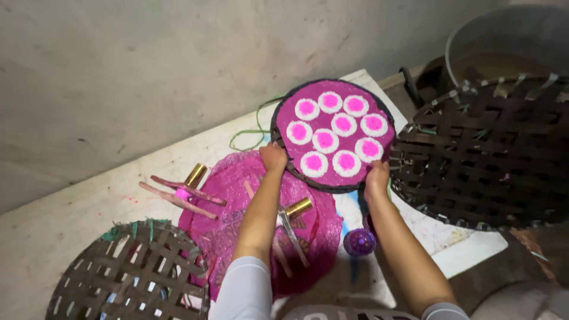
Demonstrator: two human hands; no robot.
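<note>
Two hands grip round tray (332, 134) at rim: left hand (273, 157) at 8 o'clock, right hand (377, 179) at 5 o'clock. Tray, lined pink, carries nine white cakes (325, 141) with pink centres, sits above white board (178, 155). Woven mat (486, 154) at 3 o'clock, touching tray. Pink cloth (234, 195) at 7 o'clock.

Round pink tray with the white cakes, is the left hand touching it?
Touching. The head view shows the left hand gripping the round pink tray's dark rim, no gap.
</note>
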